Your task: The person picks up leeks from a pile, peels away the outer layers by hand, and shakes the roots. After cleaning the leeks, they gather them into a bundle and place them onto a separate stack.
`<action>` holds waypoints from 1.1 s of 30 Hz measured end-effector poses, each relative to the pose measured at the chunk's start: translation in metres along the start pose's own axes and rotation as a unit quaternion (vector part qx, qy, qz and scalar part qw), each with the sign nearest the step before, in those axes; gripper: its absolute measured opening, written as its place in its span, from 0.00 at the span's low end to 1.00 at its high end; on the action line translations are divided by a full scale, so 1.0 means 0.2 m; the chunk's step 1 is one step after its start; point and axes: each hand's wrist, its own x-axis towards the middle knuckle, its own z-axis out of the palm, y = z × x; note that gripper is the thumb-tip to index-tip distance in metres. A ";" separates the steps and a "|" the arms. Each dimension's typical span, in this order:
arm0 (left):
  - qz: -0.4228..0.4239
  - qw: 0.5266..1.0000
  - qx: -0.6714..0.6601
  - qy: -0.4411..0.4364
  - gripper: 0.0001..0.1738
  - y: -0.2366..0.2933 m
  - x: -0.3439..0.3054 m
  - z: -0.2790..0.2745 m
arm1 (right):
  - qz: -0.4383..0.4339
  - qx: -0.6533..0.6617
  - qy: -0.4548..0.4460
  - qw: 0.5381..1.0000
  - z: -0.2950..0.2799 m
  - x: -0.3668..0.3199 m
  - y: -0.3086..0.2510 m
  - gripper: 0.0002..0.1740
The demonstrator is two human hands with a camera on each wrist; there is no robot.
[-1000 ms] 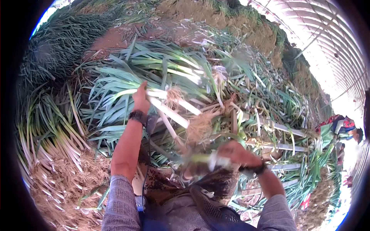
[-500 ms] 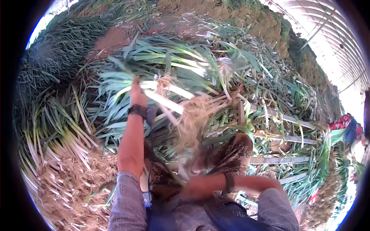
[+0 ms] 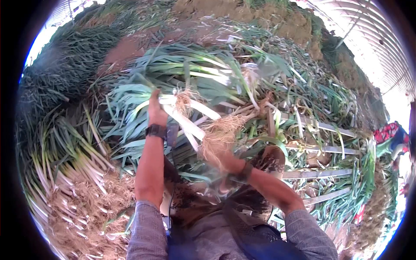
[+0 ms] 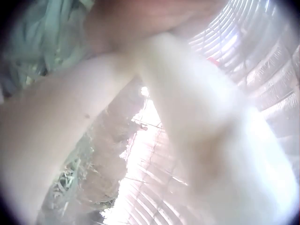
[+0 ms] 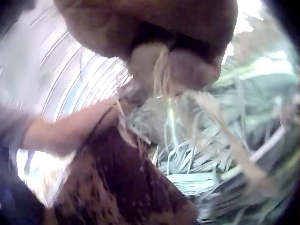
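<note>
My left hand point(image 3: 157, 108) grips a bunch of leeks point(image 3: 184, 122), their white stalks angled down to the right and green leaves fanning out to the left. In the left wrist view, a thick white leek stalk point(image 4: 187, 89) comes out blurred below the left hand point(image 4: 150, 21). At the lower end of the bunch, my right hand point(image 3: 227, 161) has its fingers curled on the stringy leek roots point(image 3: 216, 141). Pale strands hang from the curled right hand point(image 5: 154, 23) in the right wrist view; its fingertips are blurred.
More leeks point(image 3: 190, 65) lie heaped in front, and a rooty pile point(image 3: 86, 203) lies at the left. Metal bars point(image 3: 320, 149) cross the trimmings at the right. My camouflage-clad knee point(image 3: 273, 162) is beside the right arm. Another person point(image 3: 390, 136) is at the far right.
The right hand first held a pale green-and-white piece at the right, swung down toward my lap, then rose to the roots without that piece showing. The left hand keeps its grip.
</note>
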 end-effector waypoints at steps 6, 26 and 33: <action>0.045 0.991 0.062 0.108 0.19 -0.06 -0.01 -0.04 | 0.182 0.145 -0.514 0.825 -0.38 0.06 -0.37 0.13; 0.163 0.895 0.409 -0.067 0.09 -0.41 -0.67 0.26 | 0.364 0.387 -0.113 0.839 -0.13 0.21 0.06 0.35; -0.025 0.954 0.293 -0.051 0.24 -0.38 -0.76 0.15 | 0.420 0.711 -0.005 0.564 -0.07 0.12 0.04 0.24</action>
